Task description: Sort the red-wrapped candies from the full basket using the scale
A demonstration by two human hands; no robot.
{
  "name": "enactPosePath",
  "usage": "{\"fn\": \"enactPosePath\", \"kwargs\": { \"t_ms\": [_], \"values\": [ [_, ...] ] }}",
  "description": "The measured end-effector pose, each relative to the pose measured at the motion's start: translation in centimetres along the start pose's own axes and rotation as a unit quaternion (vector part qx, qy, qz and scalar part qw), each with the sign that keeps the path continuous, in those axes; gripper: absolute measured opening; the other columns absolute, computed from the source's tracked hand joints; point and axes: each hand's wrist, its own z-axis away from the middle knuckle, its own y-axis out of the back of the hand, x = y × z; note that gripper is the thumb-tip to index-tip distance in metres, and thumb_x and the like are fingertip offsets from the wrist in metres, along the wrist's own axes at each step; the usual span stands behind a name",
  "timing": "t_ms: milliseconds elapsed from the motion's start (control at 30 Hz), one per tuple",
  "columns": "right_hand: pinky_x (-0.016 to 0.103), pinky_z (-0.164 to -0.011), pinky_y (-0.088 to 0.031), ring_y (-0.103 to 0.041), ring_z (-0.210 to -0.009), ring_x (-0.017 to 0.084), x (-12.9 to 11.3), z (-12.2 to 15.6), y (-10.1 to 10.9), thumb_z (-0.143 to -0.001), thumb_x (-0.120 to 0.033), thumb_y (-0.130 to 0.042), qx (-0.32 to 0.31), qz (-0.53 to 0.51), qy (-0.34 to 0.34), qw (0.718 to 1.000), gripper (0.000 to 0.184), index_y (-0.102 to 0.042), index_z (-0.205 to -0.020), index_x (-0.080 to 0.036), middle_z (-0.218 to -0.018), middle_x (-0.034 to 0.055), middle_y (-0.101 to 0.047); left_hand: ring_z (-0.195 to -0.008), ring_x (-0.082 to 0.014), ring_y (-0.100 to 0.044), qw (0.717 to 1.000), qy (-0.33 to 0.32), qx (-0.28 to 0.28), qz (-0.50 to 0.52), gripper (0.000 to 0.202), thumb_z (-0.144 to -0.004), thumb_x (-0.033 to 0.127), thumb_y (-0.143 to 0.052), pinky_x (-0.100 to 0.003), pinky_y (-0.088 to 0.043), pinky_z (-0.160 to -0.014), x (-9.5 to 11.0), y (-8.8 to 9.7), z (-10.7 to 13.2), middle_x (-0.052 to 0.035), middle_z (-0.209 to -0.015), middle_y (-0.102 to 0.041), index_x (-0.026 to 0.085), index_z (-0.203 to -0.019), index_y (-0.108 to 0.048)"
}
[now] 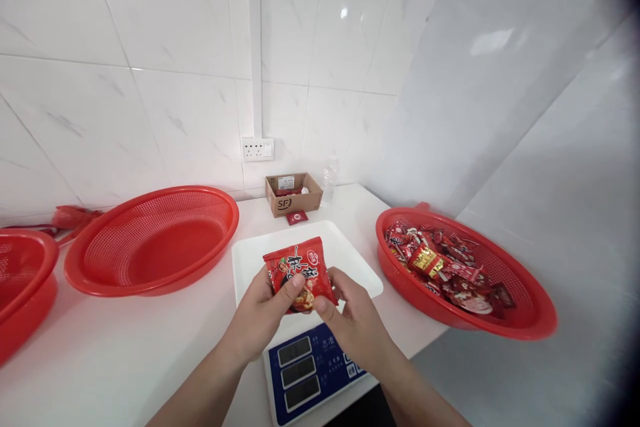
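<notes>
Lying in one red basket (pixel 537 313): seemingly snack packets (pixel 453 271).

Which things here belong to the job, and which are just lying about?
Apparently part of the job:
Packet, in left hand and right hand
Scale, beneath the hands
Right basket, holding more packets

Probably just lying about:
Box, behind the scale
Sachet, in front of the box
Bottle, beside the box
Left baskets, untouched; perhaps used too

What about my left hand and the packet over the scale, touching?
Touching: the head view shows the left hand with its thumb across the front of the packet.
</notes>
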Motion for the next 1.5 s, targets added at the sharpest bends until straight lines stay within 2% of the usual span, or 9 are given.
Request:
{"fn": "enactPosePath", "kwargs": {
  "t_ms": [167, 300, 500, 700, 900, 1100, 1200, 1333, 1500],
  "values": [
    [0.024, -0.059, -0.043, -0.053, -0.069, 0.015, -0.9, 0.2, 0.1, -0.085, -0.054, -0.048, -0.006, 0.028, 0.001, 1.0, 0.038, -0.051, -0.073, -0.019, -0.069, 0.0009, -0.056, -0.069, -0.0147, -0.06, 0.997, -0.028, -0.059, -0.03, 0.029, -0.083, 0.045, -0.059, -0.026, -0.05, -0.065, 0.6, -0.1, 0.3, -0.0037, -0.078, -0.066, 0.016, -0.088, -0.061],
    [0.024, -0.058, -0.042, -0.052, -0.065, 0.014, -1.3, 0.3, 0.7, -0.085, -0.054, -0.048, -0.028, 0.027, -0.003, 0.999, 0.039, -0.052, -0.07, -0.019, -0.069, 0.0005, -0.057, -0.054, -0.0108, -0.052, 0.997, -0.036, -0.062, -0.034, 0.029, -0.081, 0.045, -0.061, -0.024, -0.045, -0.055, 0.5, 0.4, 0.1, 0.0004, -0.065, -0.059, 0.015, -0.081, -0.059],
    [0.023, -0.055, -0.038, -0.045, -0.06, 0.012, -1.2, 0.2, 0.6, -0.081, -0.057, -0.052, -0.028, -0.018, -0.025, 0.999, 0.04, -0.049, -0.067, -0.019, -0.064, -0.0017, -0.051, -0.067, -0.0154, -0.059, 0.997, -0.036, -0.061, 0.014, 0.025, -0.082, 0.039, -0.062, -0.028, -0.048, -0.067, 0.1, 0.5, 0.1, -0.0031, -0.077, -0.066, 0.015, -0.088, -0.063],
    [0.022, -0.053, -0.036, -0.042, -0.056, 0.01, -0.8, 0.1, 0.9, -0.085, -0.052, -0.05, 0.027, -0.106, 0.003, 0.994, 0.035, -0.05, -0.073, -0.02, -0.063, -0.0029, -0.049, -0.083, -0.02, -0.062, 0.997, -0.042, -0.023, 0.067, 0.027, -0.081, 0.037, -0.064, -0.03, -0.048, -0.075, 0.0, 0.3, 0.4, -0.0045, -0.091, -0.069, 0.018, -0.101, -0.064],
    [0.02, -0.048, -0.034, -0.041, -0.052, 0.01, -1.0, -0.1, 1.9, -0.084, -0.05, -0.053, 0.083, -0.076, 0.009, 0.994, 0.034, -0.05, -0.068, -0.02, -0.058, -0.0036, -0.047, -0.077, -0.0188, -0.064, 0.997, -0.015, -0.065, 0.026, 0.03, -0.082, 0.042, -0.061, -0.027, -0.048, -0.069, 0.9, 0.9, 0.2, -0.0057, -0.086, -0.07, 0.016, -0.095, -0.067],
    [0.021, -0.047, -0.035, -0.043, -0.051, 0.01, -1.1, -0.3, 2.0, -0.083, -0.051, -0.054, 0.075, -0.069, -0.006, 0.995, 0.036, -0.05, -0.066, -0.019, -0.057, -0.0029, -0.048, -0.083, -0.0211, -0.065, 0.994, 0.004, -0.104, -0.037, 0.032, -0.08, 0.041, -0.064, -0.031, -0.05, -0.076, 1.5, 0.6, 0.4, -0.007, -0.092, -0.07, 0.015, -0.097, -0.067],
    [0.021, -0.047, -0.037, -0.044, -0.052, 0.01, -0.7, -0.1, 1.8, -0.082, -0.055, -0.054, 0.062, -0.086, -0.013, 0.994, 0.037, -0.051, -0.071, -0.02, -0.06, -0.0023, -0.05, -0.083, -0.0215, -0.065, 0.995, -0.003, -0.089, -0.05, 0.031, -0.081, 0.04, -0.063, -0.032, -0.051, -0.077, 1.6, 0.4, 0.5, -0.0068, -0.092, -0.07, 0.015, -0.098, -0.067],
    [0.023, -0.053, -0.042, -0.053, -0.064, 0.014, -0.3, 0.1, 1.5, -0.08, -0.059, -0.055, 0.02, -0.101, -0.017, 0.995, 0.04, -0.056, -0.089, -0.021, -0.077, 0.0021, -0.061, -0.087, -0.0235, -0.064, 0.996, -0.033, -0.062, -0.053, 0.032, -0.082, 0.04, -0.061, -0.036, -0.052, -0.078, 1.4, 0.4, 0.7, -0.0085, -0.096, -0.07, 0.014, -0.101, -0.065],
    [0.027, -0.064, -0.046, -0.058, -0.075, 0.017, -0.3, 0.1, 1.1, -0.085, -0.052, -0.052, -0.007, -0.101, 0.01, 0.995, 0.035, -0.061, -0.102, -0.022, -0.093, 0.0059, -0.066, -0.083, -0.0238, -0.065, 0.997, -0.04, -0.04, -0.049, 0.036, -0.081, 0.042, -0.062, -0.036, -0.054, -0.073, 1.3, 0.5, 0.8, -0.0082, -0.092, -0.07, 0.014, -0.104, -0.065]
  ]
}}
